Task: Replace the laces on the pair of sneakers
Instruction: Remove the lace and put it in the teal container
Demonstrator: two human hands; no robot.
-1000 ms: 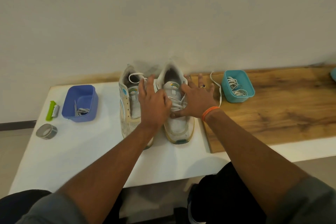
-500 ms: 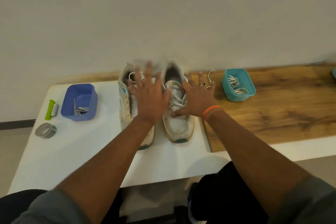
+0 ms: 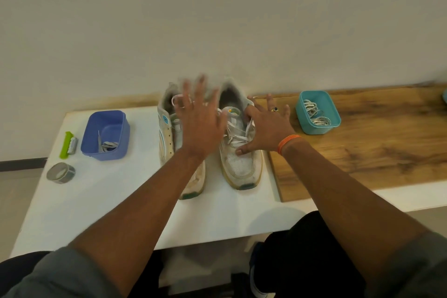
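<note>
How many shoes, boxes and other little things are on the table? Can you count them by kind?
Sneakers: 2, the left one and the right one
Tubs: 2, blue tub and teal tub
Tape rolls: 1, grey tape roll
Green tools: 1, green tool
Total: 6

We see the left hand (image 3: 202, 126), fingertips motion-blurred, hiding the left sneaker's (image 3: 167, 138) laces; at three o'clock, a teal object (image 3: 445, 97) is cropped.

two worn white sneakers (image 3: 242, 167) stand side by side, toes toward six o'clock, heels toward twelve; the right one's white laces (image 3: 238, 136) lie loose across its tongue.
</note>
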